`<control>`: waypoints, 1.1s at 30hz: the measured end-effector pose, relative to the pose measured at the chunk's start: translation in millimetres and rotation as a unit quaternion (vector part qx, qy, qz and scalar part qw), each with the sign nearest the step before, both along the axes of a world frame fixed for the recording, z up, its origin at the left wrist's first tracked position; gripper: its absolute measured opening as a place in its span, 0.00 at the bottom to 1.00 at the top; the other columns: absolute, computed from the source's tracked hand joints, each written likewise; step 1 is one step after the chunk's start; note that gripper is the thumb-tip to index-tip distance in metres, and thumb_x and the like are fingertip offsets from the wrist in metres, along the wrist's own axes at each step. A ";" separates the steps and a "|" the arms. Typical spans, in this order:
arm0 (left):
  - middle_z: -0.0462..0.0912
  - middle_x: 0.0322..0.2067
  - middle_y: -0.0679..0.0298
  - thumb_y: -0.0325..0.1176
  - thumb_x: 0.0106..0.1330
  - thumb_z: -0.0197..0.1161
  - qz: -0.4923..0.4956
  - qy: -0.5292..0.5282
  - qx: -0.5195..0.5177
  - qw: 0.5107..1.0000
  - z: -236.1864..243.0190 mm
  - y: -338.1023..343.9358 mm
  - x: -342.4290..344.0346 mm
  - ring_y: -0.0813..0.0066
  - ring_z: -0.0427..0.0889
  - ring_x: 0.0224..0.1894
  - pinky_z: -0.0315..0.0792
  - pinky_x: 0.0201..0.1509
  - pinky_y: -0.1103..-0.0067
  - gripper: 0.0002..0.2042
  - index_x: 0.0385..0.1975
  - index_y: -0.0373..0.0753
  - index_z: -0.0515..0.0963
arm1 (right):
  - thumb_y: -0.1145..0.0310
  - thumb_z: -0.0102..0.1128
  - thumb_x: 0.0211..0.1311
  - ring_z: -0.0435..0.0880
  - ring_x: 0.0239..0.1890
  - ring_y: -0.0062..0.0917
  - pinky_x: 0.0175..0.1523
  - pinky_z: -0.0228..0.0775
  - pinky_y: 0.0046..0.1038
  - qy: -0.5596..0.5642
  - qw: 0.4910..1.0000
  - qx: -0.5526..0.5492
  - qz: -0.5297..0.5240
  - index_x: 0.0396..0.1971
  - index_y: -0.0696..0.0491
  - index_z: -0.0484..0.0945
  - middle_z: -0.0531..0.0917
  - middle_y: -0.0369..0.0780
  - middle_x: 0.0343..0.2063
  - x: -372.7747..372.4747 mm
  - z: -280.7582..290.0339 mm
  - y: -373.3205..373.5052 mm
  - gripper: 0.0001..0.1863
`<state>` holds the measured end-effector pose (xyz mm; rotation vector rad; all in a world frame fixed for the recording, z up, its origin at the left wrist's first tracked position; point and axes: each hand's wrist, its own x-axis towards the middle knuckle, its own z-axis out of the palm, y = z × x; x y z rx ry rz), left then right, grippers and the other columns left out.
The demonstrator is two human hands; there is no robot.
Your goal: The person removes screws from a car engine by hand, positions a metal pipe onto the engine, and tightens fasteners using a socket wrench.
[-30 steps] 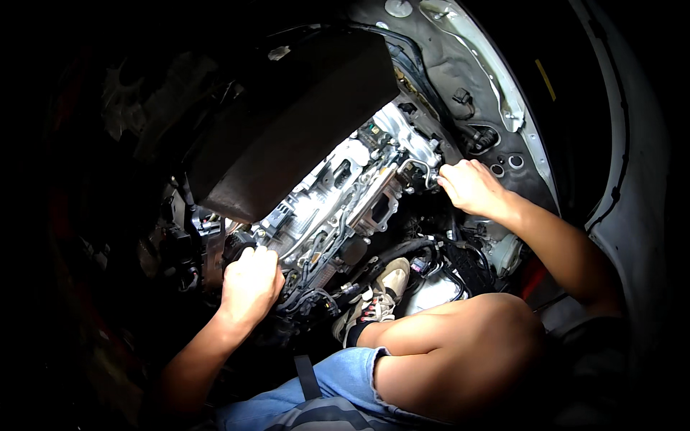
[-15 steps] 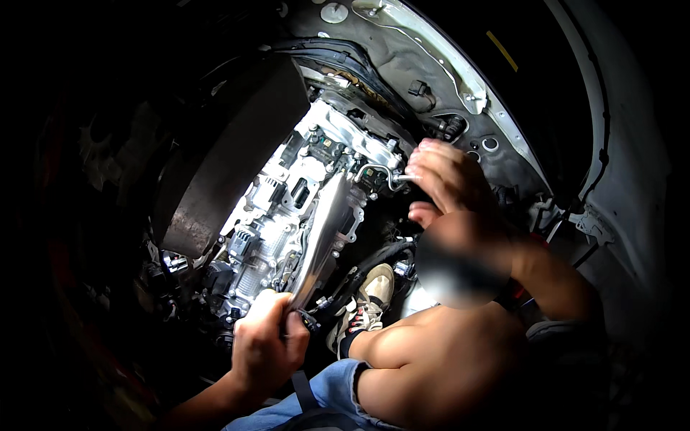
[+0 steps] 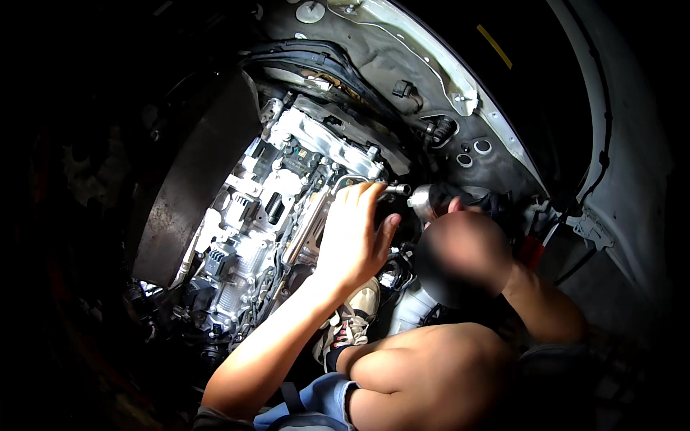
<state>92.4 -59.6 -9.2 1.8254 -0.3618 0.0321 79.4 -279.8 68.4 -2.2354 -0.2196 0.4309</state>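
Observation:
My left hand [image 3: 353, 233] reaches over the engine [image 3: 251, 237] with its fingers stretched out and the thumb apart. Its fingertips are beside a short metal tube or rod end [image 3: 399, 189]; whether they touch it is unclear. Partly under that hand is a flat metal plate [image 3: 305, 231] with a slot. To the right, my right hand [image 3: 471, 248] is heavily blurred, with one fingertip showing. Just past it is a round silver metal part [image 3: 429, 201] with dark material behind. My right fingers look curled, but what they grip is hidden.
A dark curved panel [image 3: 198, 187] rises along the engine's left side. Hoses [image 3: 316, 50] and a grey body panel [image 3: 381, 50] border the far side. A connector [image 3: 404, 89] hangs there. My shoe [image 3: 363, 302] and bare knee [image 3: 445, 352] are close in front.
My left hand has let go of the shiny metal plate's lower end and moved up and right. My right hand has drawn back from the bent tube's end. The whole view has shifted slightly.

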 end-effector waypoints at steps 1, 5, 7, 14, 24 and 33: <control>0.74 0.50 0.50 0.31 0.58 0.66 0.002 -0.037 0.069 0.997 -14.3 -5.0 5.8 0.53 0.71 0.56 0.65 0.60 0.66 0.24 0.53 0.31 0.70 | 0.57 0.59 0.65 0.81 0.30 0.22 0.36 0.74 0.22 0.145 0.978 0.078 -0.130 0.37 0.56 0.80 0.83 0.35 0.31 1.8 -11.1 -1.9 0.16; 0.79 0.42 0.59 0.34 0.57 0.67 -0.055 -0.100 0.196 0.974 -50.9 -15.8 26.8 0.62 0.74 0.50 0.64 0.59 0.69 0.18 0.47 0.37 0.77 | 0.45 0.53 0.69 0.66 0.16 0.10 0.21 0.56 0.18 0.230 0.930 0.025 -0.287 0.16 0.54 0.71 0.70 0.27 0.12 35.2 -0.7 25.8 0.29; 0.79 0.32 0.65 0.32 0.59 0.62 -0.040 -0.131 0.172 0.975 -62.6 -20.8 33.5 0.67 0.77 0.42 0.66 0.55 0.70 0.09 0.37 0.39 0.80 | 0.47 0.55 0.68 0.63 0.16 0.10 0.20 0.52 0.20 0.158 0.976 -0.027 -0.146 0.12 0.55 0.69 0.66 0.27 0.10 40.7 -8.2 11.6 0.31; 0.78 0.30 0.65 0.31 0.59 0.62 -0.060 -0.137 0.124 0.981 -69.9 -25.9 37.9 0.68 0.77 0.38 0.66 0.50 0.72 0.07 0.36 0.39 0.80 | 0.51 0.64 0.63 0.60 0.16 0.12 0.20 0.51 0.24 0.138 0.984 -0.112 -0.016 0.12 0.60 0.72 0.64 0.31 0.08 58.2 -13.5 -1.5 0.29; 0.79 0.30 0.64 0.28 0.57 0.61 -0.092 -0.115 0.137 0.980 -73.4 -20.8 42.2 0.67 0.77 0.37 0.67 0.49 0.73 0.06 0.34 0.39 0.79 | 0.54 0.65 0.59 0.83 0.29 0.37 0.35 0.72 0.35 -0.045 0.912 -0.218 0.343 0.28 0.56 0.83 0.84 0.44 0.25 129.8 -10.8 4.6 0.18; 0.78 0.31 0.63 0.26 0.58 0.57 -0.109 -0.086 0.128 0.982 -68.6 -18.2 43.5 0.65 0.77 0.39 0.67 0.51 0.72 0.07 0.35 0.37 0.78 | 0.57 0.60 0.66 0.78 0.19 0.20 0.26 0.67 0.22 0.058 0.993 -0.080 0.060 0.25 0.60 0.81 0.82 0.40 0.18 71.7 -32.1 2.3 0.20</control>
